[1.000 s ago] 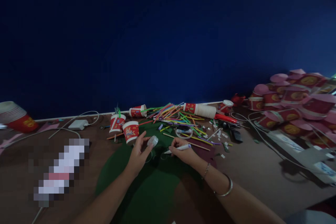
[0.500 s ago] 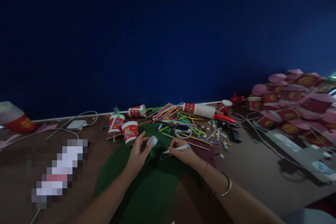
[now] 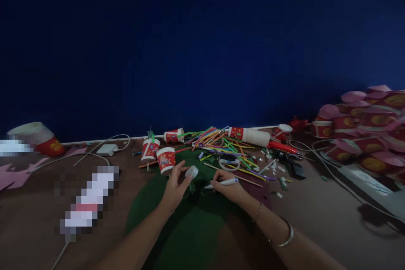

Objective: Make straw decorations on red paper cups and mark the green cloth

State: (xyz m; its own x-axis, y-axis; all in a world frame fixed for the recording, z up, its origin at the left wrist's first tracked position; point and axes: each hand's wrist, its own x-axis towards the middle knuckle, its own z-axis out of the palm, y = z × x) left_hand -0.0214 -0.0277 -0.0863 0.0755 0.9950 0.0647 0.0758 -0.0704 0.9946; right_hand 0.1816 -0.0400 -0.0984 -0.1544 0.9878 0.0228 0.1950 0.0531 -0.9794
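My left hand (image 3: 174, 185) is closed on a small, round, clear plastic piece (image 3: 192, 172), held just above a dark green sheet (image 3: 177, 228). Between the fingers of my right hand (image 3: 228, 185) is a white marker with a bluish end (image 3: 229, 181). Its tip points left and down at the sheet, beside a thin pale circle outline (image 3: 205, 191). Part of another outline (image 3: 187, 192) shows under my left hand. Whether the marker tip touches the sheet, I cannot tell.
Beyond my hands lie a red paper cup (image 3: 166, 160), many coloured sticks (image 3: 218, 138), a stack of cups on its side (image 3: 253, 136) and paper scraps. Pink-trimmed red cups (image 3: 370, 130) pile up at right, near a power strip (image 3: 367, 181). A blue wall (image 3: 202, 50) stands behind.
The whole view has swung a little left, so everything appears further right. Both hands keep nearly the same pose and the same hold on the clear piece and the marker.
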